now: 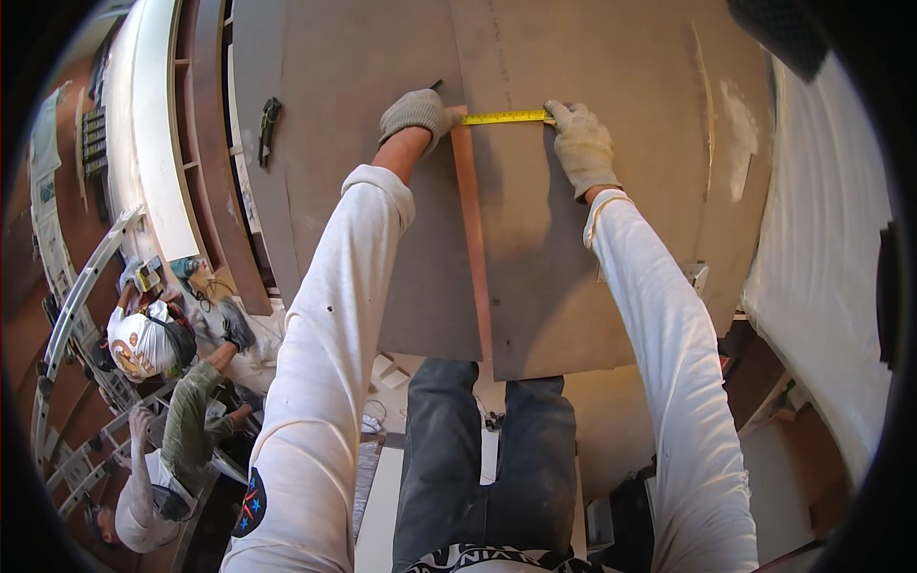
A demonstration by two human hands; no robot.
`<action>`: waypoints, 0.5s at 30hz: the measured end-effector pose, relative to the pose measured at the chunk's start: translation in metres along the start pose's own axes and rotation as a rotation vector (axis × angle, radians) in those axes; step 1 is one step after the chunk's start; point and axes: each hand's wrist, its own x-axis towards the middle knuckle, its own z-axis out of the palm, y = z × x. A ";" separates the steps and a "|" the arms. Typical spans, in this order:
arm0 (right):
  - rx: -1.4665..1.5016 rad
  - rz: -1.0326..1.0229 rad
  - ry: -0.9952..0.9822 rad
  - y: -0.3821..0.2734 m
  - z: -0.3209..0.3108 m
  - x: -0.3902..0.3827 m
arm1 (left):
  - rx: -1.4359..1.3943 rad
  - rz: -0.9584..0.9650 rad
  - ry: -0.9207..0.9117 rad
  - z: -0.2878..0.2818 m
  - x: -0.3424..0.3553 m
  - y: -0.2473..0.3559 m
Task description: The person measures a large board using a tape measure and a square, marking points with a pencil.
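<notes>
My left hand (417,119), in a grey knit glove, is closed at one end of a yellow tape measure (503,116), with a thin dark stick (436,85) poking out beside its fingers. The tape lies straight across the grey-brown boards (611,57). My right hand (583,148), in a pale glove, pinches the tape's other end. A narrow salmon-pink strip (471,239) runs from under the tape down toward my legs, between two board edges. A black utility knife (268,131) lies on the board left of my left hand.
Two other people (148,339) (158,497) work at lower left among aluminium ladders (86,286) and tools. Long white and brown panels (153,115) stand along the left. Translucent plastic sheeting (821,239) hangs at the right. Board offcuts (390,372) lie below the board's lower edge.
</notes>
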 end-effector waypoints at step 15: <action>0.020 0.023 -0.028 0.002 -0.002 0.005 | -0.035 0.017 -0.013 -0.002 0.003 0.000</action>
